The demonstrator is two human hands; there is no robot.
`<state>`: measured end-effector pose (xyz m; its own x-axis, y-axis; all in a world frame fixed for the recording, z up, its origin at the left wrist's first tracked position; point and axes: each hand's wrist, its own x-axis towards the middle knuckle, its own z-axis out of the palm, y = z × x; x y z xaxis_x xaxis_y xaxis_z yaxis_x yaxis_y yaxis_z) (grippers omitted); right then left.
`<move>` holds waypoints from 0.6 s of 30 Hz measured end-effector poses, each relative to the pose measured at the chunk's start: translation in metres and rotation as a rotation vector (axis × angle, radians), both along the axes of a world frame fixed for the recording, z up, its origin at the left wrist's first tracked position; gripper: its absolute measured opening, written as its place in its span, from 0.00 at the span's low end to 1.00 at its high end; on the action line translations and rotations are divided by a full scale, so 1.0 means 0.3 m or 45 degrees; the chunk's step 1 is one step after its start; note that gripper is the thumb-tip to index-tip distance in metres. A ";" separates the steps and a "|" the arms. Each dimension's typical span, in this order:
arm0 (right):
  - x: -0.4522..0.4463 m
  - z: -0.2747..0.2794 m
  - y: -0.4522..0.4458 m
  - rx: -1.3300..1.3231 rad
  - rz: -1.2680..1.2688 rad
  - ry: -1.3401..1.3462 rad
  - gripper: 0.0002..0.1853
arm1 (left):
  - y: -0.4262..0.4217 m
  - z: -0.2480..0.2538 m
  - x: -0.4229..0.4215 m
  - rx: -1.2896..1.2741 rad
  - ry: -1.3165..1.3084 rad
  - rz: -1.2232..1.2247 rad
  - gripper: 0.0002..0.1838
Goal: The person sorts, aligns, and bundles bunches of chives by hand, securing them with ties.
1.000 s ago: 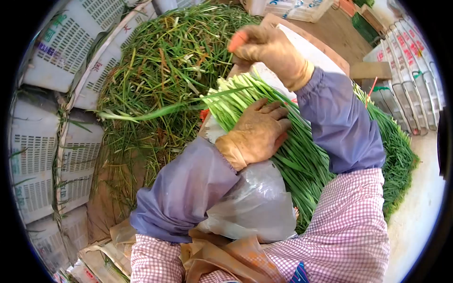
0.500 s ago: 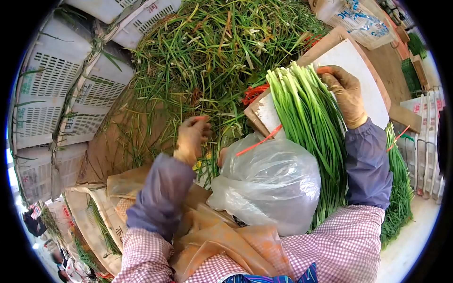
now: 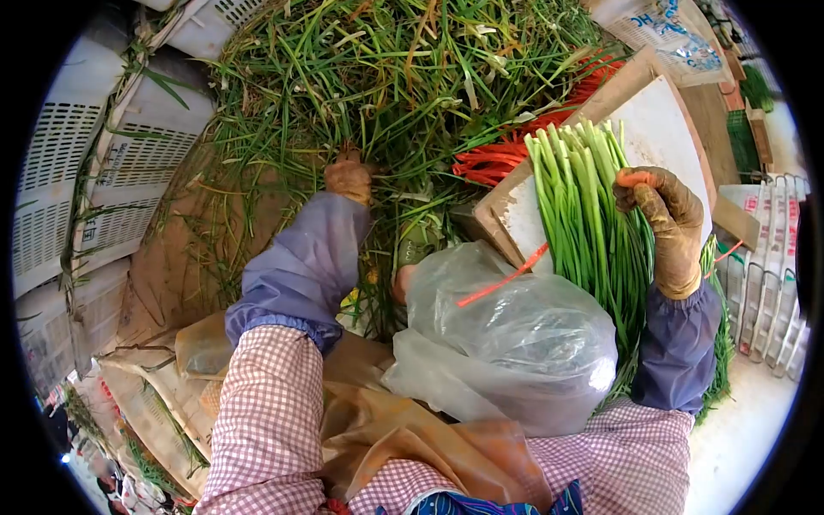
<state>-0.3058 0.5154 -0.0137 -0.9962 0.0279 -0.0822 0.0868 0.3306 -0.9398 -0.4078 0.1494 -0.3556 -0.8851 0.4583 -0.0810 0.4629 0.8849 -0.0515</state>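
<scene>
Over the lower edge of the loose leaf pile (image 3: 386, 77) is my left hand (image 3: 348, 178), gloved, its fingers mostly hidden among the leaves. My right hand (image 3: 663, 225), in a stained glove with orange at a fingertip, is curled just right of the green stalk bundle (image 3: 592, 206); what its fingers hold, if anything, is too small to tell. The bundle lies on a white-topped board (image 3: 661, 129), its pale ends pointing away from me. A red strip (image 3: 502, 276) lies across the clear plastic bag (image 3: 515, 343) beside the bundle.
Perforated white crates (image 3: 129, 172) line the left side. Several red strips (image 3: 493, 163) lie between the pile and the board. More green stalks (image 3: 719, 343) are beyond my right sleeve, with stacked white crates (image 3: 764, 266) at the right edge.
My left hand has gone from the stalk bundle to the leaf pile. My right hand has come down beside the bundle. The view has shifted, showing more of the plastic bag and red strips.
</scene>
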 end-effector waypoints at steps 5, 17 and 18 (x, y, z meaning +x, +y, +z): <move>-0.028 0.041 -0.035 0.152 -0.075 0.090 0.08 | -0.115 0.181 0.022 0.592 -0.315 0.093 0.15; -0.133 0.132 -0.589 0.344 0.950 0.970 0.15 | -0.228 1.218 0.278 1.461 -1.035 0.398 0.09; -0.133 0.109 -0.628 0.326 1.019 0.937 0.14 | -0.233 1.255 0.312 1.464 -1.012 0.402 0.09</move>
<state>-0.3457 0.3270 0.0191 -0.5378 -0.7119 0.4516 -0.7875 0.2330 -0.5705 -0.3142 0.0794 0.0210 -0.8569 0.4043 -0.3199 -0.1916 0.3263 0.9257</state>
